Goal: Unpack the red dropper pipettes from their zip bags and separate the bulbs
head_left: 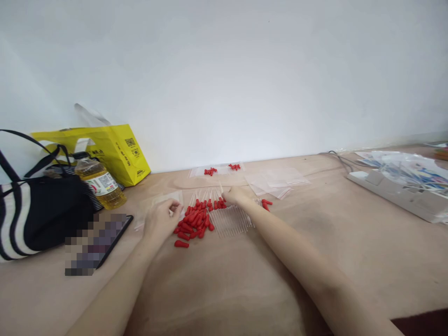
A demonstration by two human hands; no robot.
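A heap of small red rubber caps (194, 222) lies on the tan table (224, 284), mixed with a row of clear thin tubes (231, 220). My left hand (161, 220) rests at the heap's left edge, fingers curled in a pinch on something I cannot make out. My right hand (235, 196) is closed at the far side of the heap, its fingers on the top end of a clear tube. Two small clear bags holding red caps (220, 170) lie further back. Two loose red caps (266, 204) sit right of my right wrist.
Empty clear bags (276, 181) lie at the back right. At left stand a striped black tote (35, 214), a bottle of yellow liquid (101, 184), a yellow paper bag (112, 149) and a phone (98, 242). A white power strip (399, 193) and plastic-wrapped papers (409, 168) are at right.
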